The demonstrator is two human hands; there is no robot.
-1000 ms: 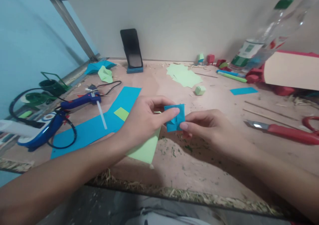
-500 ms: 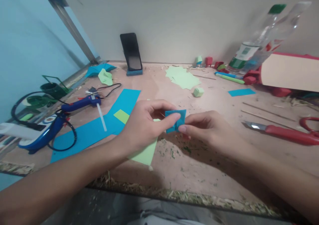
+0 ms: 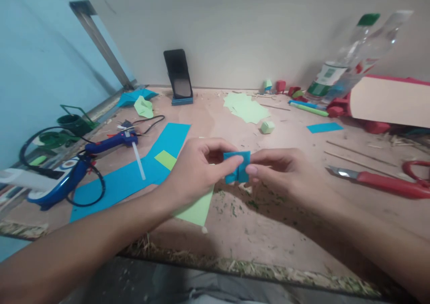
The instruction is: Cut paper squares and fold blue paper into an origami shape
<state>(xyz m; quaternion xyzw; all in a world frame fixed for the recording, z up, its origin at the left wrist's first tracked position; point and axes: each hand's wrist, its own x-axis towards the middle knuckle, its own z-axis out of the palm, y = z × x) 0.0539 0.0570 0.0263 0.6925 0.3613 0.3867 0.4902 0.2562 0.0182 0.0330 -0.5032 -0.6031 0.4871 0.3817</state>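
Note:
A small folded piece of blue paper (image 3: 244,171) is held up over the middle of the table. My left hand (image 3: 204,167) pinches it, thumb across its front and fingers behind. At its right edge, my right hand (image 3: 280,169) grips the same paper between thumb and fingers. Below my left hand, a light green sheet (image 3: 198,210) lies partly covered. Larger blue paper strips (image 3: 171,140) cross to the left, with a small green piece (image 3: 165,159) on top. A little folded green paper block (image 3: 268,127) sits behind my right hand.
On the left are a blue glue gun (image 3: 112,142) with its cord and a blue-and-white power strip (image 3: 60,187). A phone (image 3: 178,74) stands at the back. Rightward lie red-handled scissors (image 3: 389,184), thin sticks (image 3: 359,152), a blue rectangle (image 3: 324,128) and bottles (image 3: 327,77).
The blue paper has turned slightly, its top edge now more level. My right hand has shifted a little to the right along its edge. The whole view has moved slightly.

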